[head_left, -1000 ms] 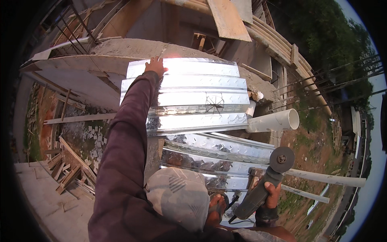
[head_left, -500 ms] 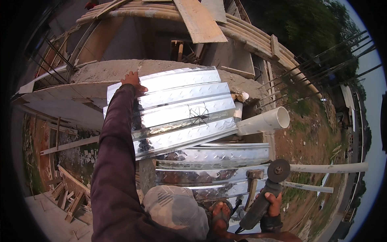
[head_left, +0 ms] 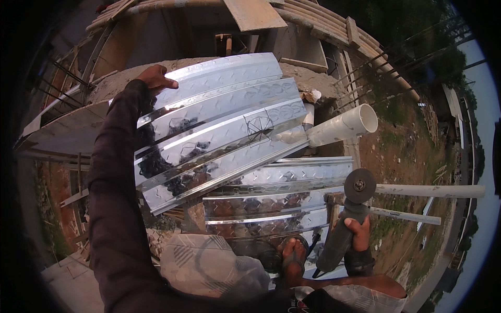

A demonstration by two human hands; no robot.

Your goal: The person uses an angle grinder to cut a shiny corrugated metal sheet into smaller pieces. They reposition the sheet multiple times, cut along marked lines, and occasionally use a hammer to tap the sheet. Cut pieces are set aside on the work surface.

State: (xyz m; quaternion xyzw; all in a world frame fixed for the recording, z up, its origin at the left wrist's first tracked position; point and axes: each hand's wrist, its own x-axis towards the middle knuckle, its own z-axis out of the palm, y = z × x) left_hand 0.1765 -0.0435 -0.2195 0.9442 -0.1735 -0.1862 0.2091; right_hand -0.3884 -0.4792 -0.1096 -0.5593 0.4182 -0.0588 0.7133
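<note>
Near right, R hand (head_left: 358, 232) wrapped tight round a dark grey angle grinder (head_left: 336, 240) w/ round disc at its far end. Just L of it, lower shiny ribbed silver metal sheet (head_left: 282, 200). Beyond, partly over that, upper shiny ribbed silver metal sheet (head_left: 224, 117), slanted, w/ black spoked circle (head_left: 259, 124); wide white plastic pipe (head_left: 339, 128) beside it, R. Far L edge: L hand (head_left: 155, 81) gripping this upper sheet, thumb on top.

The ribbed metal decking (head_left: 261, 206) (shiny, mirroring its surroundings) bears a hammer (head_left: 333, 199) and a sandalled foot (head_left: 293, 256).
</note>
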